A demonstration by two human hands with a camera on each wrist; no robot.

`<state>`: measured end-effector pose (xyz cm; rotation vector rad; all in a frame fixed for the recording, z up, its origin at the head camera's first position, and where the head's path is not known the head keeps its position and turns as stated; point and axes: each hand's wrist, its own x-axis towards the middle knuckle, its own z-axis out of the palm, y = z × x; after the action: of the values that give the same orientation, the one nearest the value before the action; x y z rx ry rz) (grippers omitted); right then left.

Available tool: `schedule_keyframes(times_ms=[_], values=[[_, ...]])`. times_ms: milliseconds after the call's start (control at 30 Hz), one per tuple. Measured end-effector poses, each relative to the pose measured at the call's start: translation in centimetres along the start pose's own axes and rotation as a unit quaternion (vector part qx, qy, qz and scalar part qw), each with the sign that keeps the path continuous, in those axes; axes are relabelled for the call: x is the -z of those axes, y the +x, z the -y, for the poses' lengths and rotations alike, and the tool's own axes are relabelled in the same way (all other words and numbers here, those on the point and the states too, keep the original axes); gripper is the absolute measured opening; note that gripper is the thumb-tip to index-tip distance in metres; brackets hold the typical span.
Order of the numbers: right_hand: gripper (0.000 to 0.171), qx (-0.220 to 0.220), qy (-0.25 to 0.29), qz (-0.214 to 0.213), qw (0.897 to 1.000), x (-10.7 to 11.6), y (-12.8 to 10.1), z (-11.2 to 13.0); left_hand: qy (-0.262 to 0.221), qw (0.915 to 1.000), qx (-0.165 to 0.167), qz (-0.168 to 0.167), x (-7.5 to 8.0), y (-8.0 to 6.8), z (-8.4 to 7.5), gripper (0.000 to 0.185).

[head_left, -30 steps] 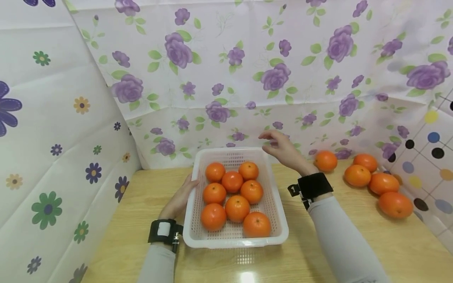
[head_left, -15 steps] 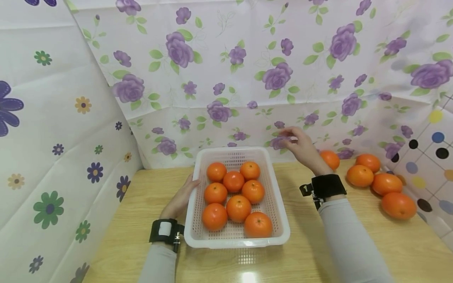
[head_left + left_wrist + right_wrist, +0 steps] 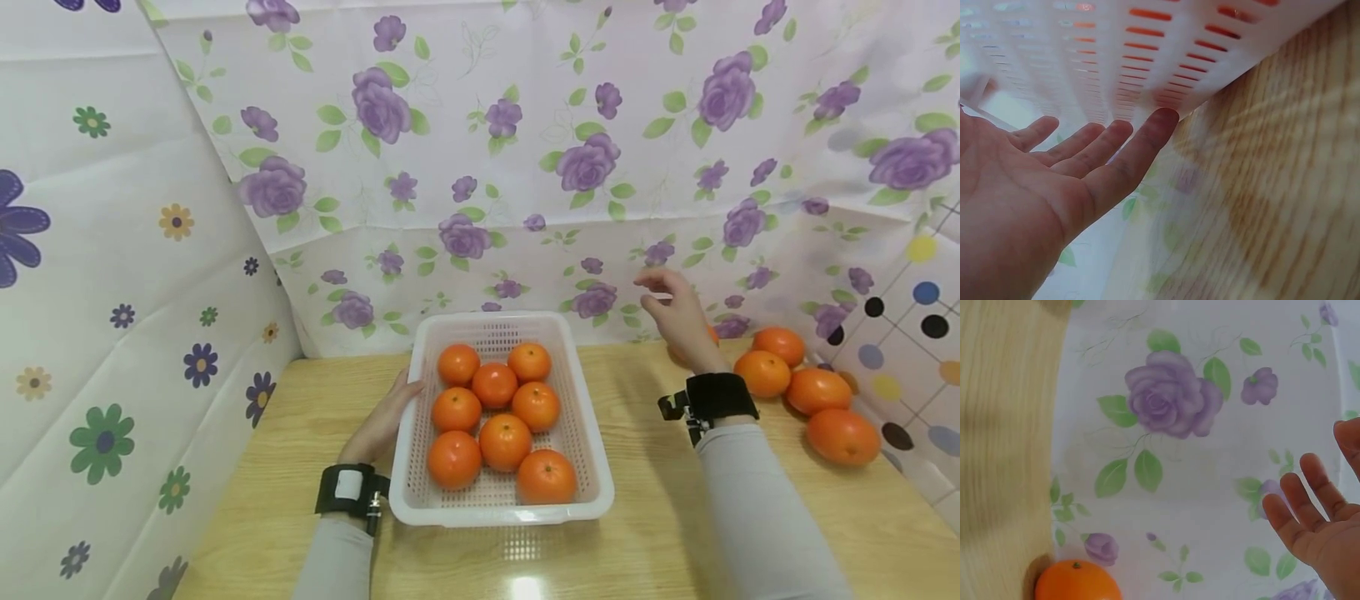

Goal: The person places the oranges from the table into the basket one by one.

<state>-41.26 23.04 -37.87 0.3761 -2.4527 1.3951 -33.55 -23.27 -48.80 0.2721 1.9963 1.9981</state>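
A white perforated plastic basket (image 3: 595,433) sits on the table with several oranges (image 3: 504,442) inside. My left hand (image 3: 382,423) is at the basket's left side. In the left wrist view its fingers (image 3: 1116,165) extend nearly straight along the slotted outer wall, and the thumb is mostly hidden. To the right of the basket, my right hand (image 3: 681,321) hovers above the table's back edge with loosely bent fingers and nothing in them. Partly behind that hand in the head view is a loose orange (image 3: 678,354). The right wrist view shows this orange (image 3: 1079,581) below and apart from the fingers.
Several more oranges (image 3: 817,390) lie in a group at the right of the wooden table (image 3: 637,483). A floral cloth (image 3: 495,183) hangs along the back edge, with patterned sheets (image 3: 97,333) at the left and right.
My right hand has moved right, from above the basket's back right corner to near the loose orange. My left hand and the basket have stayed in place.
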Motion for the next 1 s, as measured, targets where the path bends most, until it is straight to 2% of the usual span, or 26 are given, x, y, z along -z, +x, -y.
schedule_keyframes(times_ms=[200,800,1000], values=[[0.036,-0.034,-0.029,-0.018,0.999,0.6,-0.1,-1.8,0.003,1.0000,0.004,0.000,0.1,0.0,0.1,0.062],[0.051,-0.105,-0.042,-0.039,0.993,1.4,0.0,-5.5,0.009,0.9999,0.004,-0.011,0.2,-0.1,0.0,0.062],[0.060,-0.129,-0.082,-0.018,0.988,1.9,0.5,-7.3,0.011,0.9998,0.012,-0.012,0.1,-0.1,0.1,0.063]])
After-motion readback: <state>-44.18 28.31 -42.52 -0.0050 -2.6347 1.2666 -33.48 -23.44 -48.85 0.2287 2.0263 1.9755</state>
